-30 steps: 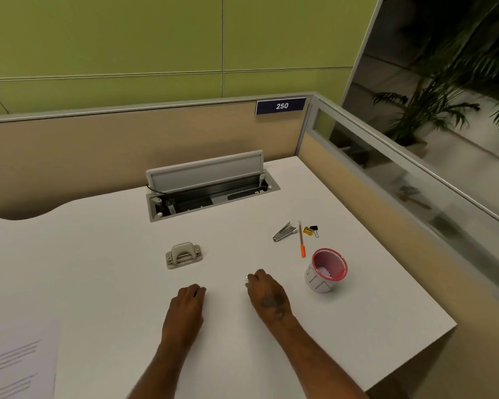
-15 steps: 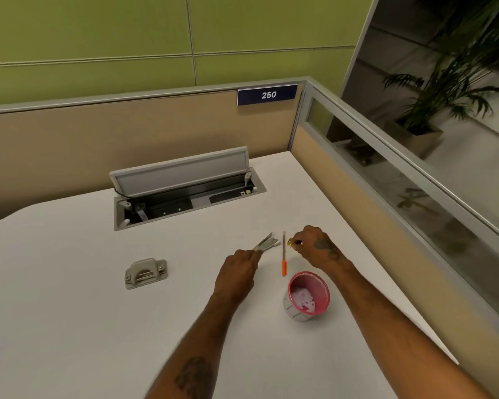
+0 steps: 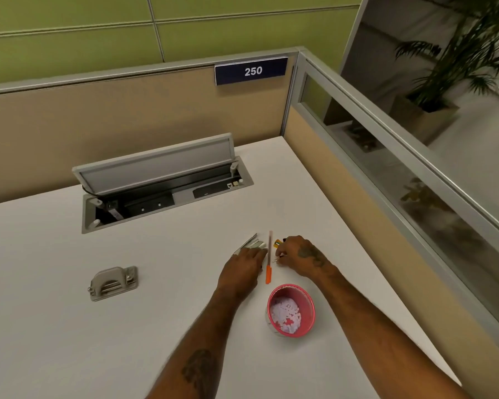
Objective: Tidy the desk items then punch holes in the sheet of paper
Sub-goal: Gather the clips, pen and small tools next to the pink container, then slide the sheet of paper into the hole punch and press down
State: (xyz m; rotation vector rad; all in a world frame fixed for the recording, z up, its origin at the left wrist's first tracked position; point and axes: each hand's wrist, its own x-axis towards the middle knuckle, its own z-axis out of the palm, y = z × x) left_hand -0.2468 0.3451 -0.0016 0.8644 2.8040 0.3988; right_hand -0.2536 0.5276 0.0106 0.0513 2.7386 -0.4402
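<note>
Matte white desk (image 3: 69, 341) | left hand (image 3: 244, 272) covers metal stapler (image 3: 249, 243), grip unclear | right hand (image 3: 297, 259) pinches clips (image 3: 277, 243)

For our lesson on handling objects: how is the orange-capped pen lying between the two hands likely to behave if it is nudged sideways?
The pen looks thin and round, so it would probably roll across the smooth white desk. It seems light, so a slight touch may shift it. Its straight shaft suggests it is stiff and would lift in one piece.

On bench (image 3: 69, 355): hole punch (image 3: 113, 282) at left, cable box (image 3: 162, 188) behind it; stapler (image 3: 249, 244), pen (image 3: 269, 260), clips (image 3: 278, 243) side by side L to R; cup (image 3: 291, 311) in front of pen.
</note>
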